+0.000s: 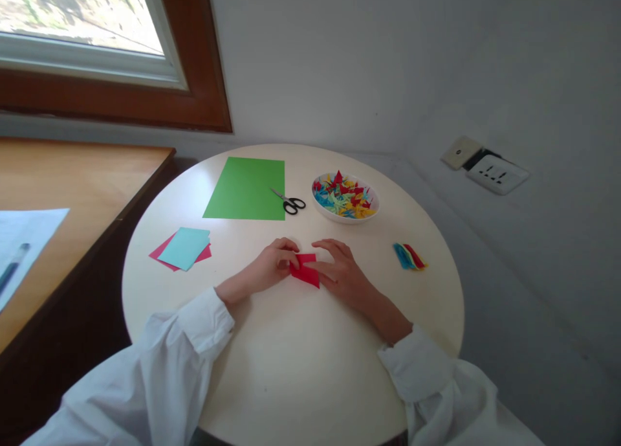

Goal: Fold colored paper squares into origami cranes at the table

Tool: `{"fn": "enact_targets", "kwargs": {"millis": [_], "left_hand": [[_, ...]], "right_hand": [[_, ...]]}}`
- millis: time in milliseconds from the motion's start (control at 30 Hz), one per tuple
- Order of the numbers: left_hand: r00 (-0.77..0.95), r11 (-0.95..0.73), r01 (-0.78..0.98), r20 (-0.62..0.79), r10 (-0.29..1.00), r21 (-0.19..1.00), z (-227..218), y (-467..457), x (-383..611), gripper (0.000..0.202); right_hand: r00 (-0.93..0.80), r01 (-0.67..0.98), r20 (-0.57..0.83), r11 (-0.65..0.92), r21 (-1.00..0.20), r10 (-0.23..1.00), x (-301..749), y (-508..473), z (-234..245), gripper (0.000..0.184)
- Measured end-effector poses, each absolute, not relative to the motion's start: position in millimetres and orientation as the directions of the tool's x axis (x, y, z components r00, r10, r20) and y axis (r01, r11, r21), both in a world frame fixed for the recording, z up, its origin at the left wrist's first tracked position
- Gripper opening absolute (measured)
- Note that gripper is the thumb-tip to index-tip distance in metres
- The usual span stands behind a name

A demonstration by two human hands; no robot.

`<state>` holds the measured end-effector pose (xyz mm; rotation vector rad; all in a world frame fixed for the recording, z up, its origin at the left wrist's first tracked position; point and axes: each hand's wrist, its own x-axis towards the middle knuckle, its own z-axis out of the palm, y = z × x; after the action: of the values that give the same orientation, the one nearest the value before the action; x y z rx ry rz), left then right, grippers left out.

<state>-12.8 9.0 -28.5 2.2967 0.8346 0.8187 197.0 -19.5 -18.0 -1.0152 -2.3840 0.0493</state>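
Note:
A small folded red paper (305, 270) lies on the round cream table (291, 355), between both hands. My left hand (272, 264) has its fingers curled and pinches the paper's left edge. My right hand (342, 271) presses on the paper's right side, fingers bent over it. Both arms are in white sleeves.
A green sheet (246, 188) and black-handled scissors (290, 202) lie at the back of the table. A white bowl (345, 200) holds several colourful folded paper pieces. A light blue square on red paper (184, 248) lies at the left. Folded coloured pieces (410, 256) lie at the right. A wooden desk (72, 187) stands on the left.

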Motion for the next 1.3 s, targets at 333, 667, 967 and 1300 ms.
{"fn": "enact_targets", "kwargs": {"millis": [333,667,967,1300], "left_hand": [[0.718,-0.753,0.627,0.228,0.658,0.2,-10,-17,-23,0.027],[0.743,-0.763,0.632,0.174,0.646,0.137,-14,-35,-33,0.033],[0.61,-0.588,0.633,0.143,0.779,0.503,-9,-29,-28,0.024],[0.4,-0.355,0.715,0.064,0.914,0.602,-15,-23,-16,0.018]], "right_hand": [[-0.617,0.665,0.426,0.727,-0.168,0.662,198,-24,-17,0.019],[-0.612,0.572,0.348,0.701,-0.426,0.711,199,-26,-14,0.015],[-0.31,0.72,0.175,0.351,-0.598,0.935,175,-25,-14,0.013],[-0.201,0.806,0.207,0.282,-0.521,0.957,163,-25,-21,0.009]]}}
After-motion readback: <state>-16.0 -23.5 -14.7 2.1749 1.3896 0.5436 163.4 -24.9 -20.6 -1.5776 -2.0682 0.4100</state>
